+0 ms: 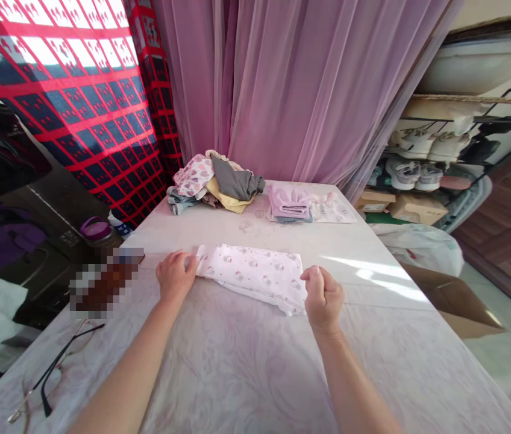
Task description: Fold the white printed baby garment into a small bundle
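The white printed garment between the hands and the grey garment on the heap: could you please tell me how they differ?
The white printed garment bears small figures; the grey garment looks plain. The white printed garment lies fairly flat on the table; the grey garment is partly crumpled over other clothes. Both are cloth.

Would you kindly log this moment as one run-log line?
printed cloth: folded, flat on table | left hand: at its left end | right hand: curled shut at right end | beyond: clothes pile, folded stack
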